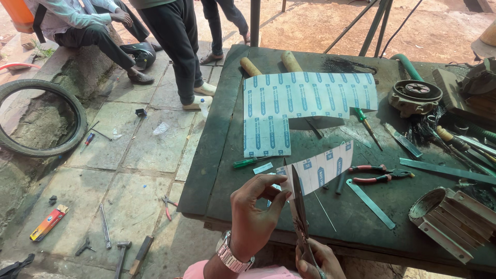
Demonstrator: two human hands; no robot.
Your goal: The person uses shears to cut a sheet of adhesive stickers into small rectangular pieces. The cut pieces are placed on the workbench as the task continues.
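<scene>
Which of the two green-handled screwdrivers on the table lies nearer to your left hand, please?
The one lying flat near the table's left edge, just above the left hand. The other green-handled screwdriver lies farther right, past the large sheet.

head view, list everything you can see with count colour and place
printed sheet: 1 large, white and blue, bench middle
cut strip: 1, white and blue, held over the near bench edge
scissors: 1, dark, cutting the strip
pliers: 1, red handles, right of the strip
screwdrivers: 2, green handles, bench
steel rulers: 2, grey, bench right
tyre: 1, black, ground left
hammer: 1, ground
people: several, behind
left hand: holds the strip, wristwatch
right hand: works the scissors
</scene>
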